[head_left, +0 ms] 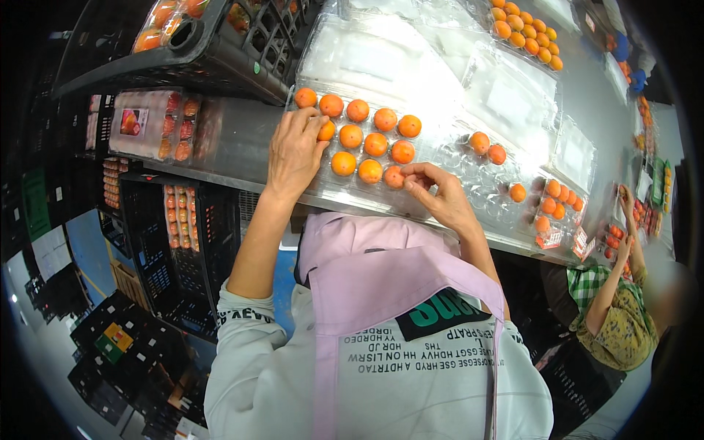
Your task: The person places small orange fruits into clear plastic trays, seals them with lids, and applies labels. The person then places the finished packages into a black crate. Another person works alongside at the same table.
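Observation:
A clear plastic tray (425,158) with moulded pockets lies on the metal table (235,139) in front of me, its left half filled with orange round fruits (375,144). My left hand (293,150) rests on the tray's left end, fingertips touching a fruit (326,130) there. My right hand (440,194) pinches a reddish-orange fruit (394,177) at the tray's near edge. Two more fruits (488,148) sit in pockets further right.
Stacks of empty clear trays (455,73) lie behind. Another filled tray (524,33) is at the back. Black crates (213,44) with packed fruit stand left. Another person (616,308) works at the lower right, arm raised to the table.

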Motion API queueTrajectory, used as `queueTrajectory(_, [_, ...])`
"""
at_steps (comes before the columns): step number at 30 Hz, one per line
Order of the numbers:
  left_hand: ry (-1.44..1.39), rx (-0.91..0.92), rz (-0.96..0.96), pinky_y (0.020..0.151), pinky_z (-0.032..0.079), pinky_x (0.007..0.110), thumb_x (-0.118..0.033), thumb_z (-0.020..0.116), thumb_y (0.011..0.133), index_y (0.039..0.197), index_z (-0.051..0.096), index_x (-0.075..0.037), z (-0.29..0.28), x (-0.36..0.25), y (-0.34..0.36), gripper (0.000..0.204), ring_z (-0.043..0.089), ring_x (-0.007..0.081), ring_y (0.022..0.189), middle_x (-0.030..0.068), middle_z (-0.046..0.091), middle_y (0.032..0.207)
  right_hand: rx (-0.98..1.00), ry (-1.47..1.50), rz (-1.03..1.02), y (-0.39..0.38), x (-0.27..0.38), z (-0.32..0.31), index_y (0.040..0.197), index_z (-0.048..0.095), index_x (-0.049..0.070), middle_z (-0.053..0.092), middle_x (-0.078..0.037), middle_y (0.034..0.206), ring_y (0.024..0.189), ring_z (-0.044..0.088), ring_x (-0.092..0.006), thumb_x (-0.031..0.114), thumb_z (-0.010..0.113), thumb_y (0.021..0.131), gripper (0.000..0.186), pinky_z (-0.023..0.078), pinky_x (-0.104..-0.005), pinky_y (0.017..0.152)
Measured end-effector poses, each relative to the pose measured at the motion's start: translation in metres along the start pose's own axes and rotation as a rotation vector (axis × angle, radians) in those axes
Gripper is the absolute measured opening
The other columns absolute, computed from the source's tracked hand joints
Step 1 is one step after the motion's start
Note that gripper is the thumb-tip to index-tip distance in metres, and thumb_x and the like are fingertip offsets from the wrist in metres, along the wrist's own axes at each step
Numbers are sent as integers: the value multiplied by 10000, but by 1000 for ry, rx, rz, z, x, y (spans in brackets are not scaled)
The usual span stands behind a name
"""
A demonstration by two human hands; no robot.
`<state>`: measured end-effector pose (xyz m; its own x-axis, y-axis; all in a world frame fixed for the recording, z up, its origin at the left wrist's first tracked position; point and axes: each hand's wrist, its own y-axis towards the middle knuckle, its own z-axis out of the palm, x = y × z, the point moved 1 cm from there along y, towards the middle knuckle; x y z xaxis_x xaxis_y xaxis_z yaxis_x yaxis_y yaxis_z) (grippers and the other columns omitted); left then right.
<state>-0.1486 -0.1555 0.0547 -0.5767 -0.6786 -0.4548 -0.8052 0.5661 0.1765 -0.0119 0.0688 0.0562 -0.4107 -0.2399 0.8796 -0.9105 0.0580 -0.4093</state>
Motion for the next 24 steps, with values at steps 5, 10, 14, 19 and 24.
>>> queueTrajectory(5, [9,8,27,890,429,375,-44,732,668,1056,634,-72,0,7,-3,401,492,298,1036,102,518,1164,14,-23,24,0,4,2,1052,630,-10,627,-11,851,766,525,-85,106,629,857,227,440,-236,730])
queueTrajectory(10, [-129,-103,-4,945,393,386,-67,709,702,1102,618,-84,-2,9,-9,411,479,295,1081,104,517,1181,-46,-15,-38,-1,-1,-2,1056,640,16,612,-29,794,708,515,-96,151,627,858,240,442,-248,666])
queueTrajectory(14, [-3,-315,-294,981,360,430,-143,612,837,1179,548,-44,14,28,-34,361,423,356,1173,137,489,1229,-183,11,-71,-3,-10,-22,1025,649,15,619,-28,792,721,531,-98,133,622,856,208,445,-249,679])
queueTrajectory(19, [-191,-193,-506,853,479,387,-166,395,970,1267,474,34,26,38,-42,367,620,315,934,199,622,1046,-512,-99,-142,-3,-19,-59,969,663,24,623,-20,790,661,527,-86,91,649,826,159,440,-234,624])
queueTrajectory(24, [-450,-100,-672,703,543,287,-100,413,951,1252,501,36,24,37,-39,342,642,194,871,168,623,1061,-646,-544,-207,-2,-23,-91,1005,652,73,625,-47,878,788,549,-182,70,692,753,256,457,-303,702])
